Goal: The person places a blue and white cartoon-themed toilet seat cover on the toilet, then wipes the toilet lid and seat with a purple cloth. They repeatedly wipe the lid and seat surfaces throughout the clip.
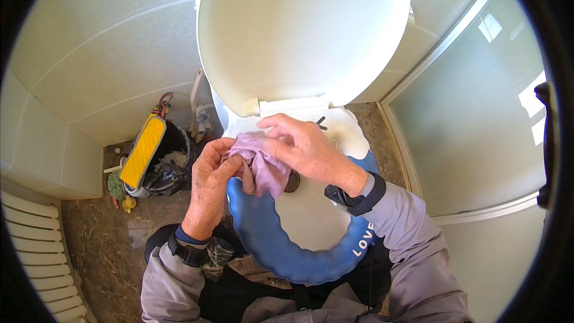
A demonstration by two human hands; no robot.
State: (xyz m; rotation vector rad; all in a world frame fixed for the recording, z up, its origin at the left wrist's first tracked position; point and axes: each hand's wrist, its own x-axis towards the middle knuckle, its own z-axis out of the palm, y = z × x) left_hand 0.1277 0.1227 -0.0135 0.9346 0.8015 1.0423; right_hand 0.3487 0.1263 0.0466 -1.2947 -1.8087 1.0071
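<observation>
A crumpled pinkish-purple cloth (263,164) is bunched between my two hands above the toilet bowl. My left hand (214,170) pinches its left side between thumb and fingers. From the right, my right hand (305,149) reaches over it, thumb pressed on the cloth and fingers curled above; the fingertips are partly hidden. Below the hands lies a padded toilet seat (272,242), blue at the front and white at the back, with a wavy inner edge. The cloth covers part of the seat and of the pale toilet bowl (314,215), where a dark round drain opening (292,182) shows.
The toilet lid (299,30) stands raised behind. At left are a bin with a black bag (170,176), a yellow flat mop head (143,151) and a pale-handled brush (196,98). A white radiator (45,263) runs along the left; a frosted glass shower panel (478,119) stands right.
</observation>
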